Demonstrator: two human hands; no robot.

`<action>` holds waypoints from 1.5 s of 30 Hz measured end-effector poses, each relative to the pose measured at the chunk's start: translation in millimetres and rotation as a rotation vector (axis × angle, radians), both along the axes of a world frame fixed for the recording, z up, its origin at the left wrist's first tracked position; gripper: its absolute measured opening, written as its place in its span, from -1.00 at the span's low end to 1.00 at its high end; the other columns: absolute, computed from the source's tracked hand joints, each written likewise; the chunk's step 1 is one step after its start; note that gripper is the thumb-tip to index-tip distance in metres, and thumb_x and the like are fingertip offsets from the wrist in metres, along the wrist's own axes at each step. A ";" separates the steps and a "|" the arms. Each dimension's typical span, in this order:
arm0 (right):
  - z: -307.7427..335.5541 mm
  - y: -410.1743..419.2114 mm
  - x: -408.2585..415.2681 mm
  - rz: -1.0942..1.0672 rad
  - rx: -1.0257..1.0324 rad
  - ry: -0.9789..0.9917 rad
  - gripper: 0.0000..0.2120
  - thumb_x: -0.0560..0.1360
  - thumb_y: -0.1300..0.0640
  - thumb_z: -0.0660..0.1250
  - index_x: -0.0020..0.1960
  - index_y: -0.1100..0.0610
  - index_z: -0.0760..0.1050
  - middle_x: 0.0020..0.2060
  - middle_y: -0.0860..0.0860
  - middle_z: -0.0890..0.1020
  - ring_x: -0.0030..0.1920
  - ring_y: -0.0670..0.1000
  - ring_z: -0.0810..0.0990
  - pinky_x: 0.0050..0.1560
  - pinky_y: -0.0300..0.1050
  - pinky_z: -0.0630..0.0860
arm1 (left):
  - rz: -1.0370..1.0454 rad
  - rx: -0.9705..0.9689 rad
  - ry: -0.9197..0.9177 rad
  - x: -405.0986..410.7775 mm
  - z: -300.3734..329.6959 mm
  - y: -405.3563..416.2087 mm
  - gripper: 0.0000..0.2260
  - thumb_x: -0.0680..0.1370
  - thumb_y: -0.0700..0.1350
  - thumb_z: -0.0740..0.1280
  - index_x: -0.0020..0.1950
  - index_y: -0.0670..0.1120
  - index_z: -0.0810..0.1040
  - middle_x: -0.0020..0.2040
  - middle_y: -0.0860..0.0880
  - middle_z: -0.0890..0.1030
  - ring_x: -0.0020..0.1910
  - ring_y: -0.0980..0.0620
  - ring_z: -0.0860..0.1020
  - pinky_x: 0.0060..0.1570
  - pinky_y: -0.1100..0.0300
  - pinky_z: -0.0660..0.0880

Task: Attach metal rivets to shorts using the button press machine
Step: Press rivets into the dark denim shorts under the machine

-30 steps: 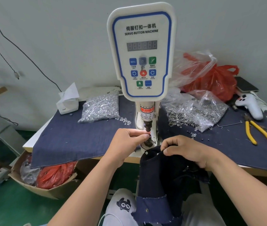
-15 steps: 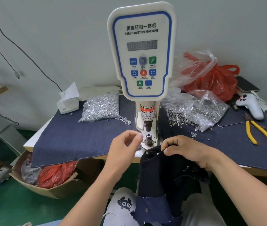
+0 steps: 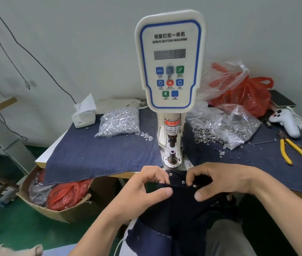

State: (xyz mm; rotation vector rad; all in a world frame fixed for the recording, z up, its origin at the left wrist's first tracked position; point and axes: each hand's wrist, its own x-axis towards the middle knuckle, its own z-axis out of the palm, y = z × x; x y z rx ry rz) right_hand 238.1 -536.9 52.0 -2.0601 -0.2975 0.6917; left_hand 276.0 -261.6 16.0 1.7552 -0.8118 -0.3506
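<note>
A worker's left hand [image 3: 149, 185] and right hand [image 3: 218, 179] each pinch the dark denim shorts [image 3: 181, 204] by their upper edge, thumbs under and fingers curled over the fabric, at the near edge of the table [image 3: 41, 159] just in front of the servo button machine [image 3: 169, 71]. Three metal rivets [image 3: 183, 182] already sit in a row along the held edge, between the two hands. The lower die [image 3: 172, 155] stands bare just beyond the fabric, apart from it. From here the risk is misplacement: if the cloth slides onto the die skewed or bunched, the next rivet would likely land off line or crimp crooked, and fingertips this close to the punch could be caught, as the machine's own warning label cautions. A second ago the left hand was up at the punch, fingertips pinched there; it has since dropped to grip the shorts, while the right hand has kept its hold. Bags of loose rivets [image 3: 119, 121] lie left and right of the machine.
</note>
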 end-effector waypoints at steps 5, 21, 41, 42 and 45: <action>14.2 2.8 -10.7 0.074 0.013 -0.105 -0.80 0.49 0.06 0.50 -0.02 -0.19 0.55 -0.14 -0.28 0.57 -0.22 -0.28 0.51 -0.20 -0.43 0.43 | -0.045 -0.057 0.122 -4.6 -1.8 -0.3 -0.81 0.58 0.15 0.49 -0.07 0.10 0.57 0.09 -0.04 0.65 0.09 0.06 0.59 0.13 0.16 0.52; 10.6 -10.4 -9.6 -0.065 0.104 0.093 -0.76 0.44 0.14 0.40 0.06 -0.09 0.65 -0.08 -0.20 0.65 -0.13 -0.19 0.58 -0.27 -0.26 0.46 | -0.030 0.171 0.001 3.6 3.8 4.1 -0.71 0.48 0.04 0.60 0.01 0.12 0.49 -0.09 0.12 0.63 -0.13 0.17 0.56 -0.09 0.20 0.53; -1.1 -14.7 7.7 -0.041 0.079 -0.123 -0.74 0.40 -0.13 0.52 0.05 -0.11 0.62 -0.04 -0.17 0.62 -0.01 -0.17 0.56 0.07 -0.36 0.45 | 0.005 -0.007 0.208 13.0 -3.0 3.2 -0.86 0.57 0.05 0.46 -0.09 0.05 0.56 -0.15 0.09 0.59 -0.18 0.16 0.51 -0.17 0.31 0.45; -1.5 -15.3 8.6 -0.037 0.083 -0.114 -0.74 0.39 -0.12 0.52 0.05 -0.12 0.62 -0.03 -0.16 0.62 -0.01 -0.16 0.56 0.08 -0.34 0.45 | -0.002 -0.020 0.228 12.8 -4.5 3.8 -0.87 0.57 0.04 0.46 -0.09 0.06 0.56 -0.15 0.09 0.60 -0.18 0.16 0.53 -0.19 0.32 0.47; -3.5 -15.8 10.7 -0.035 0.105 -0.105 -0.76 0.39 -0.09 0.51 0.05 -0.15 0.63 -0.05 -0.21 0.62 -0.03 -0.20 0.56 0.03 -0.39 0.44 | -0.007 -0.026 0.261 14.2 -6.0 3.5 -0.86 0.55 0.04 0.47 -0.11 0.08 0.55 -0.17 0.09 0.58 -0.22 0.16 0.51 -0.23 0.34 0.45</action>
